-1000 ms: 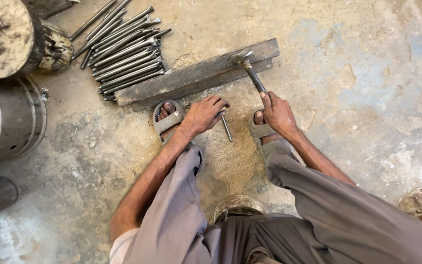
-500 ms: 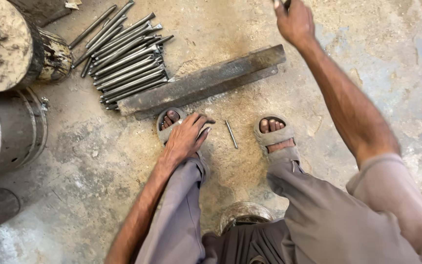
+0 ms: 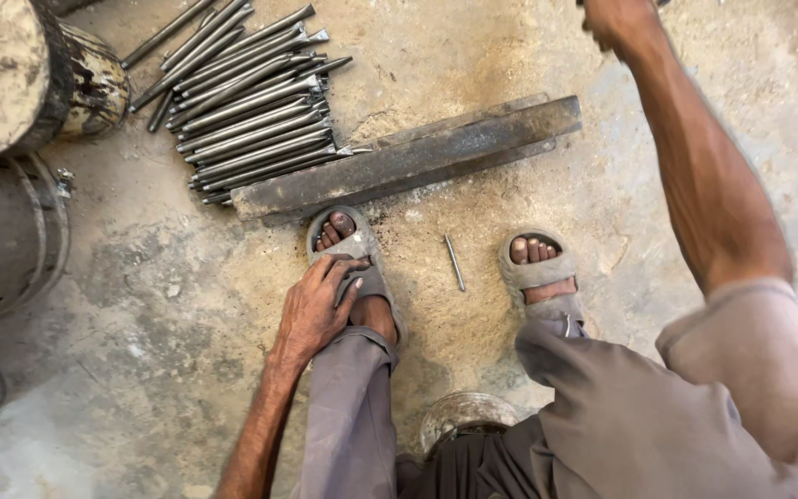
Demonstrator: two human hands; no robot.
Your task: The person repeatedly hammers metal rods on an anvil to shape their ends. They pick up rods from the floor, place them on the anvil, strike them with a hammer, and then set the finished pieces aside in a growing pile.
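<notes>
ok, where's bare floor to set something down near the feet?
Free: the concrete right of the right sandal, below the steel bar; also the floor left of the left hand, toward the drum. Between the sandals lies a small rod. Crowded: the rod pile above the bar's left end.

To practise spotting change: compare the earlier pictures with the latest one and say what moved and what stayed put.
The right hand left the heavy steel bar and rose to the top edge; the hammer it swung is out of view. The left hand let go of the short rod and rests on the left sandal. Rod, bar and rod pile stayed put.
</notes>
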